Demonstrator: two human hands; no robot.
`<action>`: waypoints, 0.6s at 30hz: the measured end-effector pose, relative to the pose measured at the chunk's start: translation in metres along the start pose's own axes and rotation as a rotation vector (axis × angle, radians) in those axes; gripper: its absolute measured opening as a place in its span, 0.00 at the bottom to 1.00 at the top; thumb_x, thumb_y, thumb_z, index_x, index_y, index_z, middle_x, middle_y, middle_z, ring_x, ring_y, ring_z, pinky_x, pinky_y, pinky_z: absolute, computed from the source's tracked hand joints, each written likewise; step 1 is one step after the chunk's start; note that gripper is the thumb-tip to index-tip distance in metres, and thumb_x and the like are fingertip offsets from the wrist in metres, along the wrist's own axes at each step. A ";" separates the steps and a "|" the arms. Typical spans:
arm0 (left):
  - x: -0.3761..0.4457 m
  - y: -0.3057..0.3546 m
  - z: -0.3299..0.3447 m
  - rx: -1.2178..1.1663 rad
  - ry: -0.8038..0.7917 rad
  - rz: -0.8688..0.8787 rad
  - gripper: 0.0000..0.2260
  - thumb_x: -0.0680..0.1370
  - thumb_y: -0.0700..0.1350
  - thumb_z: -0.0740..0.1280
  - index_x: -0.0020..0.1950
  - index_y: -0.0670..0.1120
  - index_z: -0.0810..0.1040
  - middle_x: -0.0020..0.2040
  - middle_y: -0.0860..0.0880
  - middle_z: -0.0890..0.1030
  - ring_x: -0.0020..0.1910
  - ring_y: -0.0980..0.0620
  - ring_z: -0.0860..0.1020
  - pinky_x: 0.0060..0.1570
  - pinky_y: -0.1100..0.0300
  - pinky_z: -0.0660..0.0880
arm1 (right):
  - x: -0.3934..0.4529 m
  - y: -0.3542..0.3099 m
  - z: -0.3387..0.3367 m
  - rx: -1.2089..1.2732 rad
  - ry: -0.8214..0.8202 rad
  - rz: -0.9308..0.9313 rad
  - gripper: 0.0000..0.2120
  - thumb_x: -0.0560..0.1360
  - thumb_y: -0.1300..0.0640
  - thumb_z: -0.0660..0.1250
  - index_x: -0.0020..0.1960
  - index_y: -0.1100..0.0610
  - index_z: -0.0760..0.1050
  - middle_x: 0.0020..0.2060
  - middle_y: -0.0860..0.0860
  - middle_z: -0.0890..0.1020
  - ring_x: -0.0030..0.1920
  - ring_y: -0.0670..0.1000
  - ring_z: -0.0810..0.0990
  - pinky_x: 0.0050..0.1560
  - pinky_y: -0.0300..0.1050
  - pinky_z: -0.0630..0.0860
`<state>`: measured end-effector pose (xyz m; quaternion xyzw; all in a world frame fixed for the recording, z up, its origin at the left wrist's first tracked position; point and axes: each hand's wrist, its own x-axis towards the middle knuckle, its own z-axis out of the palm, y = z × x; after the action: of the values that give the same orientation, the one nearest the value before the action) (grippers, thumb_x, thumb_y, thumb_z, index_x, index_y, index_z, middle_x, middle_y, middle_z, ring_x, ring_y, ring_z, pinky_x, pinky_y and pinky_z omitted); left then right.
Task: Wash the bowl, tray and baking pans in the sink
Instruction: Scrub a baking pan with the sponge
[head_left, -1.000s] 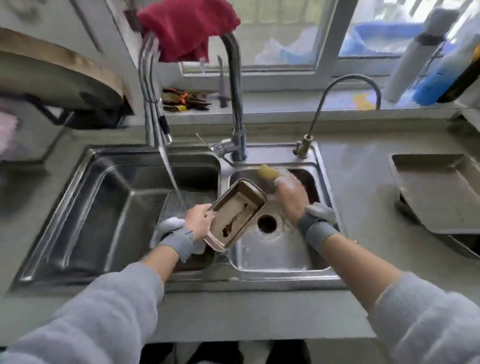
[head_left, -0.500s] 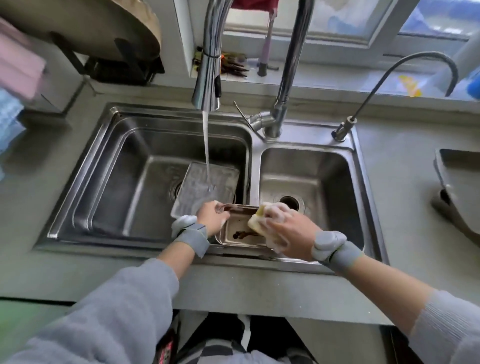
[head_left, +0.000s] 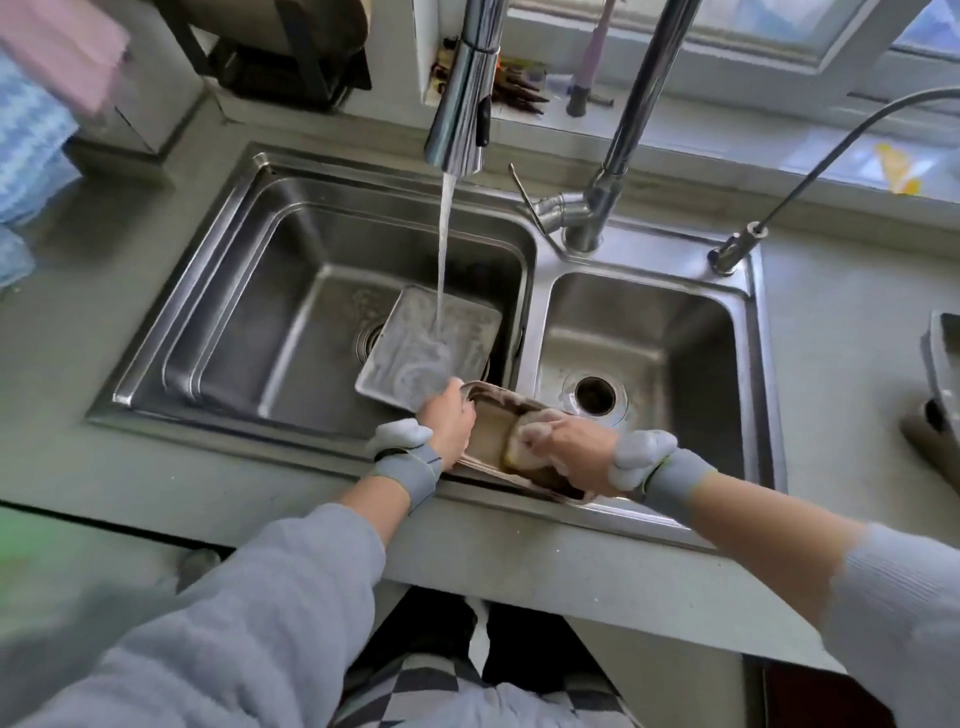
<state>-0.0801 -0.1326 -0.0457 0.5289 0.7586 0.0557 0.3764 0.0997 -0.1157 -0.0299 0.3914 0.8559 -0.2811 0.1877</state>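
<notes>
A small rectangular baking pan (head_left: 491, 436) lies over the near rim of the double sink (head_left: 540, 260), straddling the divider. My left hand (head_left: 449, 418) grips its left end. My right hand (head_left: 571, 449), covered in suds, holds a yellow sponge (head_left: 519, 441) pressed into the pan. A flat metal tray (head_left: 415, 358) lies tilted in the left basin under the running water from the pull-down faucet (head_left: 462, 104).
The right basin holds only its drain (head_left: 595, 396). A thin second tap (head_left: 737, 249) rises at the sink's right rear. More baking pans (head_left: 940, 374) sit on the counter at the right edge. Cloths (head_left: 47, 83) hang at the upper left. Utensils lie on the windowsill.
The pan came down from a raised tilt to rest on the near sink rim. My right hand brought the sponge from the right basin into the pan. The view tilted down.
</notes>
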 end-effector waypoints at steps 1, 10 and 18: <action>0.001 0.003 0.001 -0.003 0.006 -0.014 0.12 0.81 0.41 0.55 0.63 0.38 0.67 0.55 0.34 0.77 0.51 0.37 0.76 0.46 0.51 0.71 | 0.003 -0.003 -0.004 -0.014 0.058 0.018 0.20 0.78 0.65 0.59 0.70 0.60 0.69 0.67 0.57 0.70 0.67 0.58 0.68 0.65 0.45 0.65; 0.001 0.003 0.009 0.191 0.027 0.081 0.14 0.80 0.37 0.56 0.66 0.41 0.63 0.40 0.42 0.75 0.45 0.40 0.76 0.37 0.55 0.66 | -0.012 0.012 -0.004 -0.021 0.010 0.059 0.14 0.71 0.61 0.57 0.52 0.45 0.67 0.56 0.45 0.67 0.58 0.53 0.74 0.59 0.51 0.72; -0.001 -0.005 0.010 0.198 0.066 0.208 0.12 0.77 0.35 0.57 0.59 0.44 0.69 0.40 0.40 0.74 0.39 0.40 0.73 0.36 0.53 0.68 | -0.027 0.019 0.005 -0.027 0.058 0.095 0.11 0.68 0.54 0.60 0.49 0.46 0.70 0.50 0.47 0.75 0.51 0.53 0.77 0.51 0.46 0.75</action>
<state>-0.0773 -0.1384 -0.0544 0.6370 0.7135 0.0367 0.2894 0.1312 -0.1237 -0.0252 0.4368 0.8452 -0.2490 0.1812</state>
